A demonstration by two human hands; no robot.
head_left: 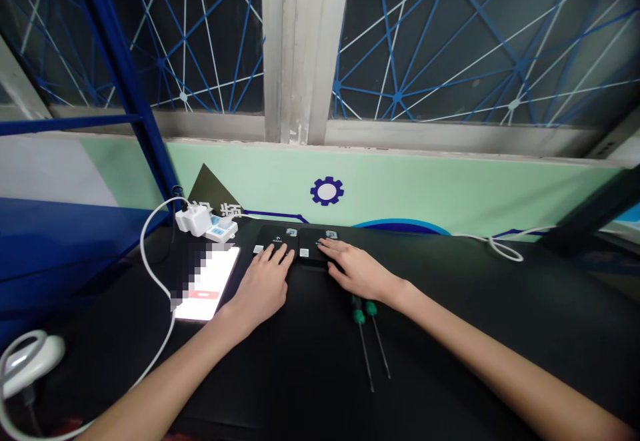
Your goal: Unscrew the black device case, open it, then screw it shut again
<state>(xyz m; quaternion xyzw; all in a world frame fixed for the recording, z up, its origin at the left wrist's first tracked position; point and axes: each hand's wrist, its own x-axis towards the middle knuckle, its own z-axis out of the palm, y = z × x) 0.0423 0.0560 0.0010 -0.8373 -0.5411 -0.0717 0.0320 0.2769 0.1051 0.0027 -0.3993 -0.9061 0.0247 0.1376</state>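
Note:
Two flat black boxes with small stickers lie side by side at the back of the black table. On the left box (274, 233) rest the fingertips of my left hand (265, 278), stretched out and slightly spread. My right hand (357, 269) lies palm down with its fingers over the right box (313, 252), extended and holding nothing. Just below my right wrist are two screwdrivers, a left one (359, 318) and a right one (371, 309), with green on their handles and thin shafts pointing toward me. The upper parts of their handles are hidden under my hand.
A lit phone or tablet (220, 281), partly pixelated, lies left of my left hand. Behind it sits a white power strip (223, 229) with a plugged-in adapter (195, 219). A white cable (145, 248) loops down the left side toward a white rounded device (37, 361).

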